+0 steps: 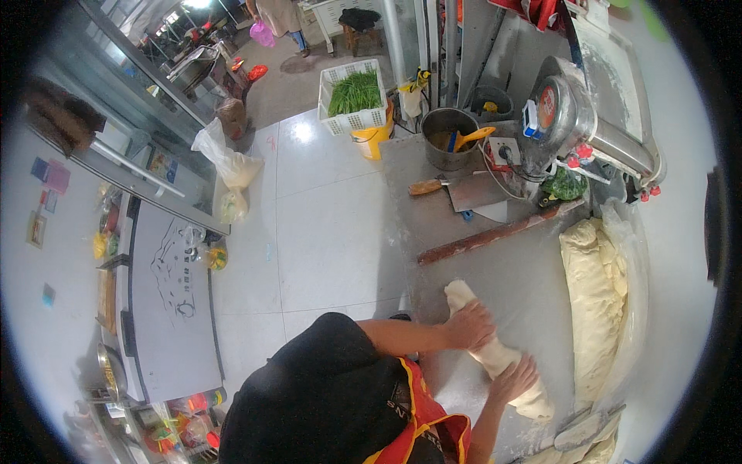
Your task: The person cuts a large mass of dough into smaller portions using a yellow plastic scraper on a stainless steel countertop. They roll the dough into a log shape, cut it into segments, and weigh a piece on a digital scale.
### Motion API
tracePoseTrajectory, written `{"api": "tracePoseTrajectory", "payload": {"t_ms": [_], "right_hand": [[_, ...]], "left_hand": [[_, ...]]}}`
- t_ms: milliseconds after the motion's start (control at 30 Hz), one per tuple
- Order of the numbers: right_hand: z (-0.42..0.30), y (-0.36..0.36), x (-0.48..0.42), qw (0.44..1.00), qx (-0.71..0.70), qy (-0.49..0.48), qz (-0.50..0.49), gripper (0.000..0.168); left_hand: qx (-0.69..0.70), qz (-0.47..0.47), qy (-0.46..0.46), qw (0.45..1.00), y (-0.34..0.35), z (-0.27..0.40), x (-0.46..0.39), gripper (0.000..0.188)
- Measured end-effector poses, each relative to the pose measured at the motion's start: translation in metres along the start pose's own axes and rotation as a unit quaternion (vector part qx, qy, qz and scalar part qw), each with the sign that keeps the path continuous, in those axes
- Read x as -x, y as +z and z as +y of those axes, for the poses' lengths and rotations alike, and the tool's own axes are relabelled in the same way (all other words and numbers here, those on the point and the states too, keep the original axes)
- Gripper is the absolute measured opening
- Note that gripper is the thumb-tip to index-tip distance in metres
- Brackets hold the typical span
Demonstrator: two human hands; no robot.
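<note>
A long log of pale dough (495, 358) lies slantwise on the grey worktop (464, 394). My left hand (470, 326) is wrapped over its upper part. Lower down the log, my right hand (515, 378) grips it from above, fingers spread across its top. Both ends of the dough stick out past my hands. Scattered flour shows on the worktop near the lower end. To the right lies a much larger mass of dough (594, 307), partly covered by a clear plastic sheet (635, 325). The undersides of both hands are hidden.
Beyond the log lie a reddish-brown wooden rod (498, 233) and a cleaver (475, 191). A metal pot (436, 148) holds an orange-handled brush (472, 138). A steel dough machine (623, 145) stands behind. A white crate of green stalks (355, 95) is by the doorway, where another person (281, 20) stands.
</note>
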State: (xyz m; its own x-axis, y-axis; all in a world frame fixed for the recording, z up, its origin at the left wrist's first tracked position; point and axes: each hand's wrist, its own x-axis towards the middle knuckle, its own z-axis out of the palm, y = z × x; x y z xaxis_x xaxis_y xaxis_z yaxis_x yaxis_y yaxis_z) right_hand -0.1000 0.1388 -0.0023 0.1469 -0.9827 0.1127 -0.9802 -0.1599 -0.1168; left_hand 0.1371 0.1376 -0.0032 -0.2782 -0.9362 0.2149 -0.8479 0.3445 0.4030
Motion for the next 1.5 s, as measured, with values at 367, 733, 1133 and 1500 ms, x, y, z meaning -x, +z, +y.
{"api": "tracePoseTrajectory", "payload": {"t_ms": [367,733,1133,1500], "right_hand": [[0.022,-0.018,-0.015,0.996,-0.060,0.054,-0.045,0.051],[0.045,-0.061,0.092,0.997,-0.026,-0.072,-0.001,0.071],[0.121,-0.076,-0.042,0.988,-0.010,0.127,-0.083,0.052],[0.105,-0.071,0.227,0.907,-0.019,0.420,0.014,0.099]], "left_hand": [[0.096,-0.123,0.156,0.975,-0.007,0.001,-0.089,0.036],[-0.034,-0.012,0.246,0.969,-0.001,0.004,0.013,0.077],[0.028,-0.218,0.009,0.975,0.025,0.029,-0.125,0.073],[-0.049,-0.166,0.105,0.979,-0.033,-0.026,-0.048,0.089]]}}
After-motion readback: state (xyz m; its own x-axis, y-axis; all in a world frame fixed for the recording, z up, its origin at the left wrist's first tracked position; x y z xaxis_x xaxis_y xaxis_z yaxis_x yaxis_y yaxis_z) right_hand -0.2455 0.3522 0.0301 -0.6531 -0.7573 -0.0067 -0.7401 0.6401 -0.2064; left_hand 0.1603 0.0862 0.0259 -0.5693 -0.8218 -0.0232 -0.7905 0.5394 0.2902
